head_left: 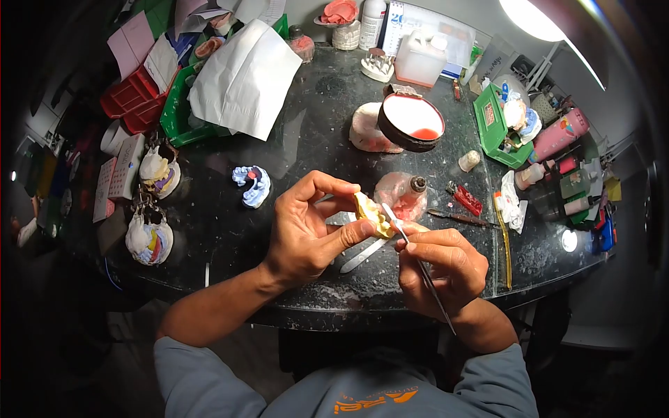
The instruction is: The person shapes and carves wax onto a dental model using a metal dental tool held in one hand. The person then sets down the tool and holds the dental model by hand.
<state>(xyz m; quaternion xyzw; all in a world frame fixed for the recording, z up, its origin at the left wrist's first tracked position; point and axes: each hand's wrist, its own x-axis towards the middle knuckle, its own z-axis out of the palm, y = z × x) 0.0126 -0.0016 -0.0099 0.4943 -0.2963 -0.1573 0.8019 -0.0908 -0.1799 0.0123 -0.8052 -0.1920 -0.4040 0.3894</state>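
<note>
My left hand (304, 230) pinches a small yellow dental cast (371, 217) between thumb and fingers, raised above the front of the bench. In my right hand (446, 268) is a slim metal wax carver (426, 276), held like a pen. Its upper tip meets or nearly meets the cast's right side; I cannot tell which. A pale flat blade (364, 256) lies on the bench below the cast. Just behind my hands sits a wax-smeared spirit burner (403, 197). A blue-and-white dental cast (252, 187) rests to the left.
A round pan (412, 122) holding pink-red liquid stands behind the burner. Two articulators with casts (150, 240) are on the left. A red-handled tool (465, 200) and a yellow-handled brush (504, 244) lie right. Green bins (496, 129) and a lamp (533, 21) are farther back.
</note>
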